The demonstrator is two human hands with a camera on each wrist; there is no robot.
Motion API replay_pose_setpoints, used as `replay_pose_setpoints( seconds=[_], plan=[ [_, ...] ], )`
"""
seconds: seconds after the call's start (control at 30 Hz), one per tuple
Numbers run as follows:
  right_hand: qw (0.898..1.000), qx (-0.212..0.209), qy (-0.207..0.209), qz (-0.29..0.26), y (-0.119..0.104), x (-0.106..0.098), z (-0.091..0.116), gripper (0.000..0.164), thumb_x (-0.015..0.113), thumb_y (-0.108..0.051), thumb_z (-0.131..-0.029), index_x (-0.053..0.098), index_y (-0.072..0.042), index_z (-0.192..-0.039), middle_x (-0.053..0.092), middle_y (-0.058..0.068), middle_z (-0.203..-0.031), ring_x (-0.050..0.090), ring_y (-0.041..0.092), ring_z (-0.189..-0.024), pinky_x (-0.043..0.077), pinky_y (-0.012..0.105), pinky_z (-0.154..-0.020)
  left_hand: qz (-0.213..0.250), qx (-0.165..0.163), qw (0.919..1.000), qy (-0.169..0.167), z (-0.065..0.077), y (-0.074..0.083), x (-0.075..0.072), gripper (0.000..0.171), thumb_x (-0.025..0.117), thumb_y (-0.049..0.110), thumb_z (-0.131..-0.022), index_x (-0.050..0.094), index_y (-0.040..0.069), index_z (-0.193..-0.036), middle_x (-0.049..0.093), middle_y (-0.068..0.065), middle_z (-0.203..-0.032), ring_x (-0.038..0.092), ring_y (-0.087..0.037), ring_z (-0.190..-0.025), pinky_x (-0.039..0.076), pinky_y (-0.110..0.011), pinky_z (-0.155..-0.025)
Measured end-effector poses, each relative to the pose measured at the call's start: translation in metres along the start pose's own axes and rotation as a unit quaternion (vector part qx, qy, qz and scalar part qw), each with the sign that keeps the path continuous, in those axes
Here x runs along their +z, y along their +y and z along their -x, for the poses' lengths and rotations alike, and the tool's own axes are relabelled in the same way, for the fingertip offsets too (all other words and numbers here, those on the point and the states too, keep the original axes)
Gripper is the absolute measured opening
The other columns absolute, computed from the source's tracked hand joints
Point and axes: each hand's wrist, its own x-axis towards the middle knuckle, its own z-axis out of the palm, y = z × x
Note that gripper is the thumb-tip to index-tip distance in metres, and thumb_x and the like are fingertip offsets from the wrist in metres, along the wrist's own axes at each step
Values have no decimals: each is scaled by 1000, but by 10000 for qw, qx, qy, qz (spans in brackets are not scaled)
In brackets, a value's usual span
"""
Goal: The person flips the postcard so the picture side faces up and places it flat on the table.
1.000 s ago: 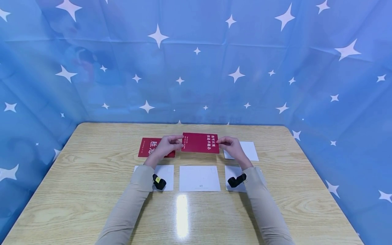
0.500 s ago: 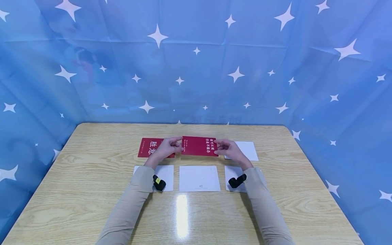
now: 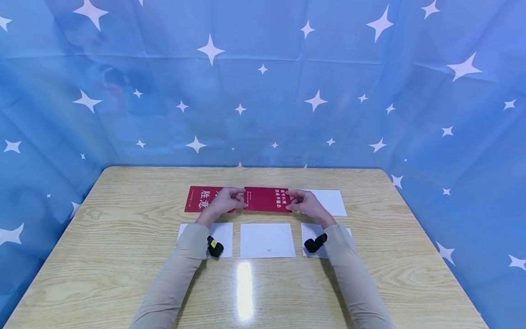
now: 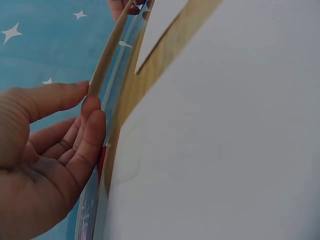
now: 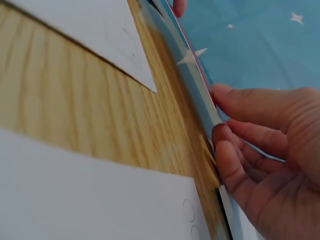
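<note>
A red card with white printed characters is held level, low over the back of the table in the head view. My left hand pinches its left edge between thumb and fingers. At the opposite edge, my right hand pinches it the same way. Both wrist views show the card nearly edge-on, a thin strip between thumb and fingertips on the left. Another red card lies to the left, partly covered by my left hand. To the right a white card lies partly behind my right hand.
Along the front row lie white cards: a middle one, a left one and a right one, the outer two partly under my wrists. The wooden table ends at a blue star-patterned curtain.
Both hands have brought the red card down and slightly toward me, closer to the table. My right fingers now overlap its right edge more. The other cards have stayed put.
</note>
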Motion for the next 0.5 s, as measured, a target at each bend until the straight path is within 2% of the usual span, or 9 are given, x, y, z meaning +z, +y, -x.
replay_pose_setpoints(
  seconds=[0.17, 0.43, 0.5],
  plan=[
    [9995, 160, 112, 240, -4, 2, -1, 47, 69, -10, -84, 54, 0, -128, 57, 16, -106, 53, 22, -88, 44, 26, -59, -140, -50, 9999, 60, 1, 2, 1, 56, 72, 7, -81, 51, 2, -133, 59, -8, -84, 55, -16, -66, 43, -24, -51],
    [9970, 301, 281, 650, -12, 5, -4, 44, 69, -9, -84, 58, -1, -125, 61, 14, -107, 57, 22, -88, 47, 27, -66, -720, -269, 9968, 221, -3, 9, 6, 53, 72, 10, -82, 53, 1, -131, 60, -7, -76, 49, -14, -54, 41, -24, -49],
    [9961, 359, 303, 747, -13, 6, -4, 43, 70, -9, -84, 59, -1, -125, 62, 14, -107, 57, 21, -88, 47, 27, -66, -901, -344, 9949, 296, -5, 11, 8, 53, 72, 10, -81, 54, 1, -130, 62, -9, -79, 48, -14, -53, 39, -24, -49]
  ],
)
